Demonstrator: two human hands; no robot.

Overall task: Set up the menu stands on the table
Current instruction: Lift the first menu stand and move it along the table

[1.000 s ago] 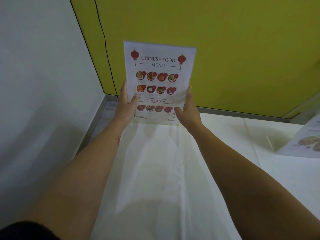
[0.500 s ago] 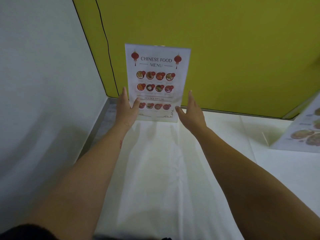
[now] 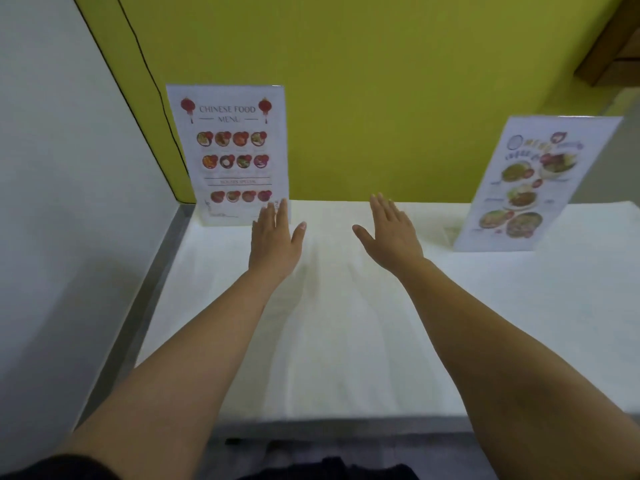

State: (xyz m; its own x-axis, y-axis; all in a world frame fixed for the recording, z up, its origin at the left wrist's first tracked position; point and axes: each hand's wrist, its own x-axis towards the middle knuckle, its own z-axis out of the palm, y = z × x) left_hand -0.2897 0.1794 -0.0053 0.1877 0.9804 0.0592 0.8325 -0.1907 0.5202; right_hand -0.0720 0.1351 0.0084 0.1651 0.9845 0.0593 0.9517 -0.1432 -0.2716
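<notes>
The Chinese Food menu stand (image 3: 230,157) stands upright at the far left of the white-covered table (image 3: 329,323), close to the yellow wall. A second menu stand (image 3: 530,188), with food pictures on a pale blue sheet, leans upright at the far right. My left hand (image 3: 273,242) hovers flat and open just right of the Chinese menu's lower corner, its fingertips overlapping that corner in view. My right hand (image 3: 391,233) is open over the table's middle, between the two stands, holding nothing.
A yellow wall (image 3: 381,81) runs behind the table and a grey-white wall (image 3: 69,202) closes the left side. A metal table edge (image 3: 166,265) shows along the left. A brown wooden piece (image 3: 613,39) juts in at the top right.
Both hands have let go of the Chinese menu stand and drawn back to the right. The stand now stands alone. The view has shifted right, showing more of the second stand.
</notes>
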